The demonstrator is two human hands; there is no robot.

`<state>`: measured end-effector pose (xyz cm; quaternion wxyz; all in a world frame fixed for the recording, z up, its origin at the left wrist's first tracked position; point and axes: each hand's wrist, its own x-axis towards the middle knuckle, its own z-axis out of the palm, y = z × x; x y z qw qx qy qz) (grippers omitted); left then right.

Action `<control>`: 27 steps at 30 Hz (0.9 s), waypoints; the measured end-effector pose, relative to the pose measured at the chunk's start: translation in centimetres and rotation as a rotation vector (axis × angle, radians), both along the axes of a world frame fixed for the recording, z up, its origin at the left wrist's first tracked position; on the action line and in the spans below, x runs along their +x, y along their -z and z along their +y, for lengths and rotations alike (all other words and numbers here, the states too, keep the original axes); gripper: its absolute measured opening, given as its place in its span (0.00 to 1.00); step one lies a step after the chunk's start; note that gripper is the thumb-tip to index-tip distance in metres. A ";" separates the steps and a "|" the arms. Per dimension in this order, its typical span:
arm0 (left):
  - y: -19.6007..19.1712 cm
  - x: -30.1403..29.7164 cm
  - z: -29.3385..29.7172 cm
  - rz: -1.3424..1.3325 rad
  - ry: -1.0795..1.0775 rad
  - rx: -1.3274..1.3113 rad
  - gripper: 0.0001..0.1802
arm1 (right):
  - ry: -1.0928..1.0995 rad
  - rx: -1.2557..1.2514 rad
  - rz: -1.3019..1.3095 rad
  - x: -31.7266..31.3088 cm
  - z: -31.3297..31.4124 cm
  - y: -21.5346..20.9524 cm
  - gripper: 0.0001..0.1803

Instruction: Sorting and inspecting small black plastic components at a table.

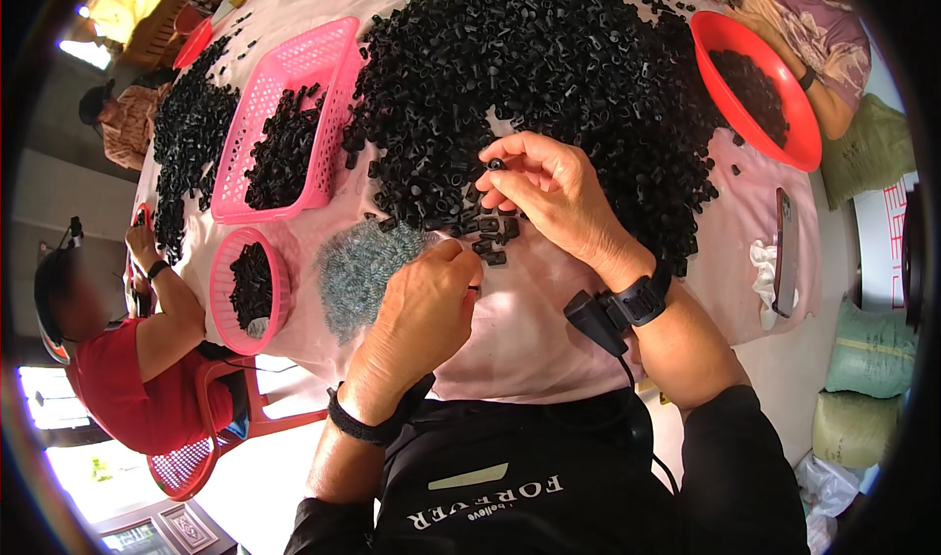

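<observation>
Black piece (495,165) pinched in right hand (557,190) — left hand (420,300) grip closed on dark bit (475,287), mostly hidden.

Grey wall (69,187) and red chair (184,465) at left — pale floor (274,486) in bright light.

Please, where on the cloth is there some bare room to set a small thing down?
Bare pink cloth shows near the person, between the left hand and right forearm. Another patch lies between the black heap, the red bowl and the dark flat object. The middle is crowded by the heap, the left by the blue-grey pile and two pink baskets.
</observation>
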<state>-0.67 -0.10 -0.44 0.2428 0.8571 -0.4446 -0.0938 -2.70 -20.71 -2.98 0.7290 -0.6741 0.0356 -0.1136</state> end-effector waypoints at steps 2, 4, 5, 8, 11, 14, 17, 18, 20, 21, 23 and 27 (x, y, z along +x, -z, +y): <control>-0.2 0.1 0.1 -0.034 0.012 0.004 0.06 | -0.028 -0.017 -0.003 0.1 0.0 0.2 0.08; -0.5 0.7 0.2 0.095 -0.101 -0.090 0.07 | -0.056 -0.032 -0.002 0.1 0.0 0.4 0.08; -0.8 1.0 0.1 0.097 -0.100 -0.089 0.07 | -0.073 -0.079 0.000 0.0 0.0 0.5 0.08; -1.4 2.1 -0.1 0.010 -0.129 -0.123 0.09 | -0.088 -0.101 0.019 0.0 0.1 0.6 0.08; -1.2 2.0 0.5 0.076 -0.073 -0.088 0.09 | -0.069 -0.093 0.031 0.1 0.0 0.4 0.08; -0.6 0.9 0.4 0.198 0.038 -0.013 0.10 | -0.071 -0.119 0.023 0.1 0.0 0.3 0.08; -0.1 -0.4 -0.4 0.096 0.020 0.048 0.10 | -0.076 -0.121 0.022 0.1 0.1 0.5 0.08; -0.2 -0.5 -0.5 0.091 0.033 0.071 0.10 | -0.066 -0.105 0.021 0.0 0.1 0.5 0.08; -0.3 -0.6 -0.8 0.081 0.031 0.084 0.10 | -0.068 -0.105 0.032 0.0 0.0 0.6 0.08; -0.4 -0.5 -0.8 0.073 0.029 0.097 0.10 | -0.070 -0.105 0.046 0.1 0.0 0.6 0.08; -0.3 0.0 -0.3 0.085 0.019 0.017 0.10 | -0.101 -0.108 0.051 0.2 0.1 0.5 0.08; -1.1 1.5 -0.7 0.026 -0.103 -0.281 0.10 | -0.173 -0.092 0.070 0.0 0.1 0.6 0.08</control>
